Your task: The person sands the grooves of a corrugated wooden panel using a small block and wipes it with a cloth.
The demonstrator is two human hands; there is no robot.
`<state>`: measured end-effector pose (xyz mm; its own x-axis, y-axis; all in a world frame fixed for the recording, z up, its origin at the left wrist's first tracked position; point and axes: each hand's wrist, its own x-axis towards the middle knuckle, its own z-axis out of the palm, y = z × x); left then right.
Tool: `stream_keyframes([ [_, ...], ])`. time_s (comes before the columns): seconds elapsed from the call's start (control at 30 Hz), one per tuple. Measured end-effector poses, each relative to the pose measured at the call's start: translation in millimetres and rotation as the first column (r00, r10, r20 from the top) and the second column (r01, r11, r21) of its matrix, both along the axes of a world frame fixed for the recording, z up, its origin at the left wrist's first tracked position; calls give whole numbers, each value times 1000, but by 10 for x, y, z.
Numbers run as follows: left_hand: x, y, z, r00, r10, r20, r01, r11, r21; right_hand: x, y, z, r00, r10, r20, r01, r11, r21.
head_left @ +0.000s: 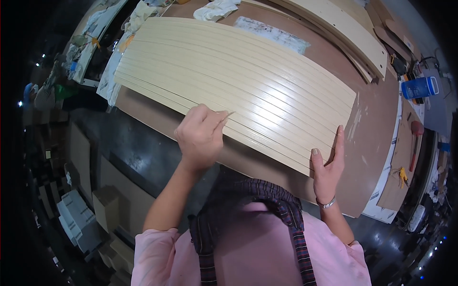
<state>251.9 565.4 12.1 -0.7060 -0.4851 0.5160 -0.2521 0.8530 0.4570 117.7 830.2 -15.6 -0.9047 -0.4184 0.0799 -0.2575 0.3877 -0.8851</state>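
Left hand (pixel 200 136) pinching thin pointed tool (pixel 231 114) at near edge of grooved cream panel (pixel 229 71) over brown tabletop (pixel 369 157). Right hand (pixel 329 172) spread at panel's near right corner. Blue handled container (pixel 416 88) far right, contents unclear.

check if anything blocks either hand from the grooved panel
Nothing visible blocks the right hand, which rests at the near right corner of the grooved panel. At the left hand, only the thin piece it pinches shows between, by the near edge.
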Motion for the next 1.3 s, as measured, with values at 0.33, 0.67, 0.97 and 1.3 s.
stream_keyframes([
  [0.33,-6,74,-46,983,181,25,-182,982,44,-36,103,-120,994,67,-90,-64,997,35],
  [0.67,5,50,-57,943,332,-4,-330,939,98,-26,121,-128,992,80,-96,-76,996,45],
  [0.97,9,387,-59,981,189,37,-190,982,2,-47,156,-135,989,103,-101,-98,994,54],
  [1.3,-6,603,-24,996,91,8,-90,994,-55,-97,256,-130,978,198,-59,-196,980,45],
])
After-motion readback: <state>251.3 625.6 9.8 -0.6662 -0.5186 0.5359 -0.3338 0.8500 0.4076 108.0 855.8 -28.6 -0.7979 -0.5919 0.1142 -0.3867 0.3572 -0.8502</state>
